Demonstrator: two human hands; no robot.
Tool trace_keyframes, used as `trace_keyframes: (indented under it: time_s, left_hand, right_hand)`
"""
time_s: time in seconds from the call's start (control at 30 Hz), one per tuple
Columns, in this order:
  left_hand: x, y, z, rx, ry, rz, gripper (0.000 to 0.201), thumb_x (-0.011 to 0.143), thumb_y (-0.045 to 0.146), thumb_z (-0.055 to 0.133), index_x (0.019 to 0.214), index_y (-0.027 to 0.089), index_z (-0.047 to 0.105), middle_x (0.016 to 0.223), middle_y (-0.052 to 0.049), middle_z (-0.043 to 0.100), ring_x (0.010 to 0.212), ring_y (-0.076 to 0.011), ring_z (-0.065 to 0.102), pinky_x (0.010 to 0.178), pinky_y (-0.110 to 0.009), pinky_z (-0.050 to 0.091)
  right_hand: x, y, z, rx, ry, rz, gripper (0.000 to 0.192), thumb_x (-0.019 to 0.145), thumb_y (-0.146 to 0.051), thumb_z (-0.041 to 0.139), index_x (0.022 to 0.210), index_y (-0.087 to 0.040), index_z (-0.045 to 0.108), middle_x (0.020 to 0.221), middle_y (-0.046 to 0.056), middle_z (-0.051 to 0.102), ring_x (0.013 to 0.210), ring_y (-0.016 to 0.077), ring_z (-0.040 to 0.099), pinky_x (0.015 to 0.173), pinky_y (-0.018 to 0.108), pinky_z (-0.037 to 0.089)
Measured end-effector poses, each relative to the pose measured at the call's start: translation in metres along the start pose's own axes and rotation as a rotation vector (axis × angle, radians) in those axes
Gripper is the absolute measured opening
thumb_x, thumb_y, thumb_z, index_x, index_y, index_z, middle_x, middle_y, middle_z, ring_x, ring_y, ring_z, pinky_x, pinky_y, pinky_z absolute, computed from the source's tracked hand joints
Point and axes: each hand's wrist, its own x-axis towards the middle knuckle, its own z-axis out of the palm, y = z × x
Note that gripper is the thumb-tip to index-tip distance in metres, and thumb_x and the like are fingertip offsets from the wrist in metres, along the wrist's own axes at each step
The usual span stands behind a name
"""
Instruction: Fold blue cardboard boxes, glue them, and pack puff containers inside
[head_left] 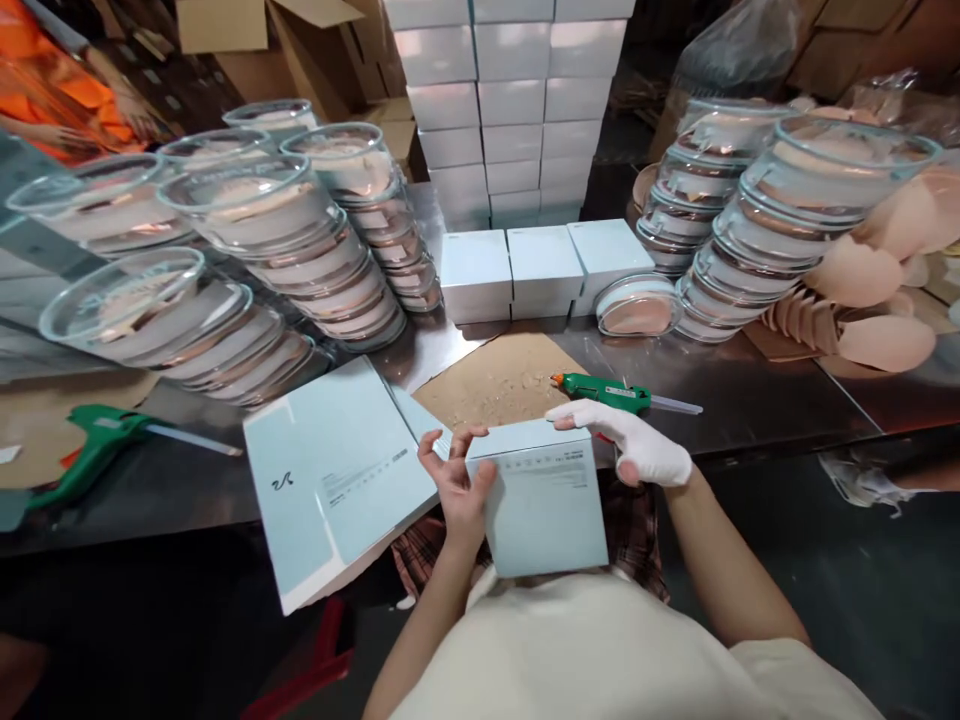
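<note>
A steel counter (750, 410) carries leaning stacks of clear round lidded containers (300, 230) on the left and more of them (757, 220) on the right. Between them rises a wall of pale boxes (510, 100), with three more boxes (544, 265) in a row before it. A green glue gun (611, 394) lies beside a brown cardboard sheet (499, 385). Another green glue gun (94, 445) lies far left. Flattened pale blue cartons (337, 475) overhang the counter's edge. Beige pads (870, 290) pile up at the right.
</note>
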Motion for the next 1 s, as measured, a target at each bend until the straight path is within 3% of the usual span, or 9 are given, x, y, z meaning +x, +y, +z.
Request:
trace_keyframes:
  time_s: [0.07, 0.13, 0.23, 0.4, 0.63, 0.8, 0.87, 0.93, 1.0]
  left_hand:
    - [0.004, 0.002, -0.003, 0.062, -0.029, 0.073, 0.053, 0.088, 0.06, 0.078, 0.126, 0.035, 0.051, 0.108, -0.004, 0.067, 0.102, -0.0225, 0.069, 0.094, -0.04, 0.056]
    - [0.006, 0.006, -0.005, 0.185, -0.044, 0.165, 0.042, 0.09, 0.066, 0.073, 0.104, 0.027, 0.064, 0.103, -0.006, 0.065, 0.102, -0.0236, 0.066, 0.095, -0.041, 0.055]
    - [0.006, 0.011, -0.003, 0.256, -0.073, 0.206, 0.044, 0.094, 0.065, 0.068, 0.081, 0.023, 0.069, 0.1, -0.007, 0.063, 0.103, -0.024, 0.064, 0.095, -0.04, 0.053]
    - [0.0, 0.011, 0.002, 0.284, -0.067, 0.138, 0.046, 0.093, 0.067, 0.067, 0.08, 0.023, 0.071, 0.099, -0.007, 0.063, 0.104, -0.0248, 0.064, 0.096, -0.042, 0.054]
    - [0.001, 0.006, 0.004, 0.197, -0.102, 0.123, 0.035, 0.092, 0.057, 0.075, 0.083, 0.024, 0.074, 0.101, -0.006, 0.063, 0.104, -0.023, 0.064, 0.098, -0.041, 0.055]
    - [0.0, 0.004, 0.002, 0.212, -0.077, 0.066, 0.041, 0.089, 0.062, 0.076, 0.08, 0.023, 0.073, 0.1, -0.007, 0.064, 0.104, -0.0249, 0.066, 0.097, -0.042, 0.055]
    - [0.001, 0.003, -0.001, 0.213, -0.015, 0.037, 0.039, 0.088, 0.06, 0.078, 0.082, 0.022, 0.072, 0.103, -0.007, 0.065, 0.106, -0.0257, 0.067, 0.098, -0.041, 0.053]
    - [0.005, 0.003, -0.003, 0.191, 0.143, 0.029, 0.036, 0.088, 0.057, 0.078, 0.086, 0.022, 0.07, 0.109, -0.007, 0.067, 0.112, -0.0263, 0.067, 0.103, -0.042, 0.05]
    - [0.012, 0.006, -0.002, 0.14, 0.322, 0.032, 0.035, 0.088, 0.057, 0.079, 0.09, 0.023, 0.068, 0.115, -0.006, 0.067, 0.119, -0.026, 0.064, 0.108, -0.041, 0.047]
  right_hand:
    - [-0.003, -0.004, -0.004, -0.165, -0.094, -0.098, 0.071, 0.08, -0.075, 0.079, 0.124, -0.02, 0.074, 0.138, 0.015, 0.069, 0.127, 0.0281, 0.068, 0.11, 0.046, 0.054]
    - [-0.003, -0.009, -0.003, -0.346, -0.107, -0.167, 0.048, 0.092, -0.055, 0.078, 0.126, -0.022, 0.074, 0.134, 0.014, 0.069, 0.124, 0.0245, 0.068, 0.11, 0.044, 0.054]
    - [-0.001, -0.012, 0.001, -0.48, -0.148, -0.251, 0.031, 0.101, -0.037, 0.07, 0.128, -0.024, 0.076, 0.132, 0.013, 0.069, 0.123, 0.0223, 0.067, 0.111, 0.043, 0.054]
    - [-0.007, -0.003, 0.003, -0.469, -0.136, -0.305, 0.03, 0.105, -0.035, 0.063, 0.13, -0.024, 0.074, 0.13, 0.013, 0.07, 0.123, 0.0213, 0.067, 0.109, 0.041, 0.056]
    - [-0.015, 0.006, 0.007, -0.445, -0.079, -0.262, 0.034, 0.108, -0.044, 0.057, 0.13, -0.025, 0.074, 0.131, 0.013, 0.071, 0.127, 0.0231, 0.065, 0.11, 0.045, 0.054]
    - [-0.017, 0.016, 0.003, -0.393, -0.109, -0.224, 0.033, 0.107, -0.043, 0.059, 0.133, -0.027, 0.072, 0.138, 0.014, 0.067, 0.133, 0.0236, 0.061, 0.117, 0.048, 0.049]
    - [-0.024, 0.026, 0.009, -0.318, 0.03, -0.136, 0.054, 0.1, -0.057, 0.067, 0.146, -0.03, 0.062, 0.155, 0.016, 0.054, 0.145, 0.0277, 0.054, 0.12, 0.052, 0.045]
    - [-0.034, 0.039, 0.024, -0.182, 0.282, -0.019, 0.099, 0.082, -0.08, 0.073, 0.164, -0.034, 0.039, 0.17, 0.019, 0.034, 0.152, 0.0345, 0.046, 0.118, 0.056, 0.047]
    - [-0.044, 0.049, 0.045, -0.031, 0.413, 0.099, 0.128, 0.07, -0.092, 0.071, 0.171, -0.036, 0.017, 0.172, 0.022, 0.028, 0.15, 0.0383, 0.048, 0.113, 0.057, 0.051]
